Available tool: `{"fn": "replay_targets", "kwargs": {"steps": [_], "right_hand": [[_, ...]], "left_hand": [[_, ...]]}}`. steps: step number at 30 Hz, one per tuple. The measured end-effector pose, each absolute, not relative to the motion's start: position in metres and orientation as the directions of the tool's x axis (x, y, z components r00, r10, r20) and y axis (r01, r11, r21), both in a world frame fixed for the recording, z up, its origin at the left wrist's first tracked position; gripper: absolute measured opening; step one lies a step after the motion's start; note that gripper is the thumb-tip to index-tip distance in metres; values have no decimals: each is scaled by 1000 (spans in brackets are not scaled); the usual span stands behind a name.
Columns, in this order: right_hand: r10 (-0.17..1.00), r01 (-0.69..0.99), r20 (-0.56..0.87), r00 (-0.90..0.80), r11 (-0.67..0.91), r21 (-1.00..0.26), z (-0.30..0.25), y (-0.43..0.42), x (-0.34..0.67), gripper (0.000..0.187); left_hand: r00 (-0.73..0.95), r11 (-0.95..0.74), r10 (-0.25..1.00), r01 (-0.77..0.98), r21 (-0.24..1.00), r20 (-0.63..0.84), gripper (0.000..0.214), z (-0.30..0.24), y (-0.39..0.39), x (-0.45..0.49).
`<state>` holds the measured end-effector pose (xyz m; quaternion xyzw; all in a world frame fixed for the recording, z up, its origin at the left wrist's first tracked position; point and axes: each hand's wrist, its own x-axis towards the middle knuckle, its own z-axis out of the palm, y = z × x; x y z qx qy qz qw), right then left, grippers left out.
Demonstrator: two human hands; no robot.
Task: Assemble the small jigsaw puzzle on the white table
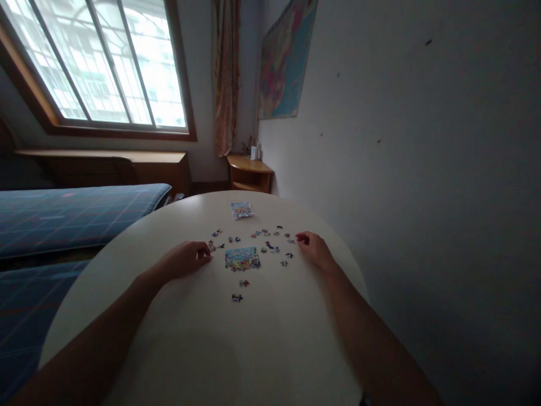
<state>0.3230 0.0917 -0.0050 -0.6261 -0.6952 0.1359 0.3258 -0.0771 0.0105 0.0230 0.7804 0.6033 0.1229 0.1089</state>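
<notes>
A partly assembled jigsaw puzzle [242,258] lies flat on the white round table [211,338], its lower edge uneven. Left of it, my left hand [186,260] rests with loosely bent fingers, a gap showing between thumb and forefinger and nothing visible in it. Its fingertips are close to several loose pieces. On the other side, my right hand [313,248] lies palm down beside another scatter of pieces, fingers lightly bent and apart, with no piece visible in them. Two single pieces, a reddish one [244,283] and a darker one [237,298], lie below the puzzle.
A small picture packet [242,210] lies toward the table's far side. Beds with blue plaid mattresses [76,217] stand at the left. Behind the table is a wooden corner shelf [250,164]; a white wall [406,169] runs along the right.
</notes>
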Motion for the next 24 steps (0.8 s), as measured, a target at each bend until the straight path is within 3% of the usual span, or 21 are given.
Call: {"fn": "replay_targets", "kwargs": {"steps": [10,24], "right_hand": [[953,732,298,-59,244,-637,-9,97,325,32],[952,685,303,-51,254,-683,-14,101,330,42]], "left_hand": [[199,-239,969,911,338,147,28,14,19,-82],[184,-227,970,919,322,159,29,14,18,-78]]}}
